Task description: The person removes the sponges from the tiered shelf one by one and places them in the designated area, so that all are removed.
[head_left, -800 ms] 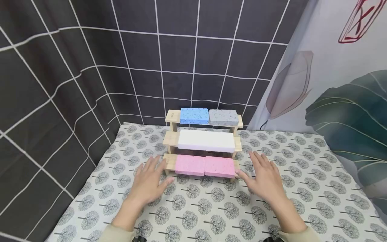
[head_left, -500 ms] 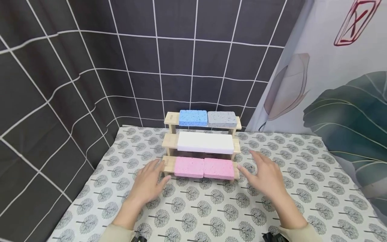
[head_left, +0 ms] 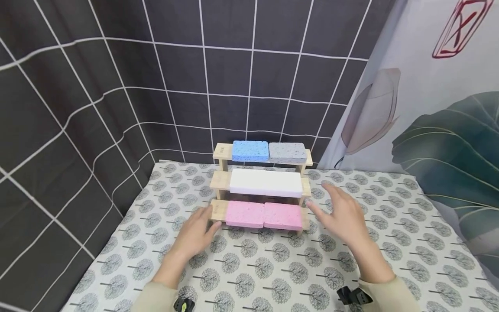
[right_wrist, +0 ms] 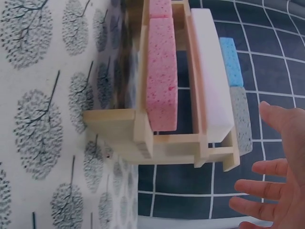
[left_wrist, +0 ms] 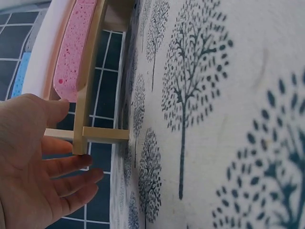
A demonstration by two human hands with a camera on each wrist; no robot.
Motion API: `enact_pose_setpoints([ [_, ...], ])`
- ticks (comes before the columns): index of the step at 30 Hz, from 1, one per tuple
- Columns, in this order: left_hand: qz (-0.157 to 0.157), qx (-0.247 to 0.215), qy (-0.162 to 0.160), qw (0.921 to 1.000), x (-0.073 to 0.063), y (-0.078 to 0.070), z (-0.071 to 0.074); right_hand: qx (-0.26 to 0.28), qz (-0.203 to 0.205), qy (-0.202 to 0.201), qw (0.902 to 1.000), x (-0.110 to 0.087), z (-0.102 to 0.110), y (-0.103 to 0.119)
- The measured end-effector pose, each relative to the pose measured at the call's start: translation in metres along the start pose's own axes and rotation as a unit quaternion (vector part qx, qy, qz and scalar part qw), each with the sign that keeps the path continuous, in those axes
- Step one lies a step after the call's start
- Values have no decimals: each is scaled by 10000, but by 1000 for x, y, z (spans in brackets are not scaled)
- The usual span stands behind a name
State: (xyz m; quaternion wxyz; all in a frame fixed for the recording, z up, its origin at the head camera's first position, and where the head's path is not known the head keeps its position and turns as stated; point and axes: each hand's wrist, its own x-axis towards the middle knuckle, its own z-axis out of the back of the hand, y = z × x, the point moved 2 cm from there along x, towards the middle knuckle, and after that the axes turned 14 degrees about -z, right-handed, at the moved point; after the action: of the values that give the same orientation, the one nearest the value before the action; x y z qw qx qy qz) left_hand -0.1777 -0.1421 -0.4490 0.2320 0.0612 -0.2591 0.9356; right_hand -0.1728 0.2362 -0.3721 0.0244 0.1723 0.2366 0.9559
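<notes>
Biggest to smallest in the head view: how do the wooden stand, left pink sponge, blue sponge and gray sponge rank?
1. Wooden stand
2. Left pink sponge, perhaps by being nearer
3. Blue sponge and gray sponge, too alike to rank

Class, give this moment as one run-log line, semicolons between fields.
left hand: at left end of wooden rack; right hand: beside right end, holding nothing; top tier: blue sponge, grey sponge; middle: white layer; bottom: two pink sponges

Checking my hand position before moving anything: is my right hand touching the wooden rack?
Apart: the right wrist view plainly shows dark gridded backdrop between the right hand and the wooden rack.
</notes>
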Motion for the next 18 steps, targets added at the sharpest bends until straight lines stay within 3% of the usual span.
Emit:
enact_pose_setpoints([
  [9, 403, -297, 135, 9987, 4, 3, -3, 3, -72, 224, 9997, 13, -1, 8],
  [18, 365, -321, 48, 9988, 9, 5, -3, 211, -153, 160, 9995, 35, -3, 4],
])
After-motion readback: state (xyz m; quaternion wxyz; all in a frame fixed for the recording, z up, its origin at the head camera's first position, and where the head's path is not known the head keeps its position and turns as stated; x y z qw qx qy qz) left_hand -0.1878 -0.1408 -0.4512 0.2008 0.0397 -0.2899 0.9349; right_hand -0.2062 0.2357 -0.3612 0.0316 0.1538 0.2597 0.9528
